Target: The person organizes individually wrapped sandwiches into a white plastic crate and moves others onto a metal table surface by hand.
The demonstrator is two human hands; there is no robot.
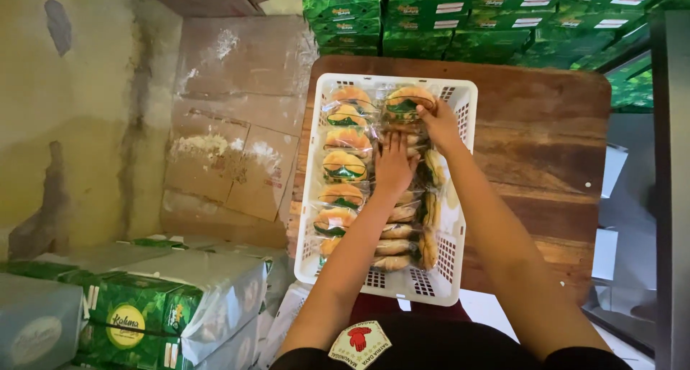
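Two wrapped buns get handled here: one [409,101] is pinched by the right hand [440,125] at the far end of the white plastic crate [460,197], while the left hand [393,165] is laid flat on the packed rows, crate parked on a wooden table [546,147].

Both hands [413,143] press wrapped buns [343,167] inside a white crate [460,97].

White perforated plastic crate [460,97] on brown wooden table [546,140], holding clear-wrapped round buns [343,167] in rows. Stacked green cartons [489,14] behind the table. Flattened brown cardboard sheets [237,125] left of it; plastic-wrapped green boxes [144,312] nearer, lower left.
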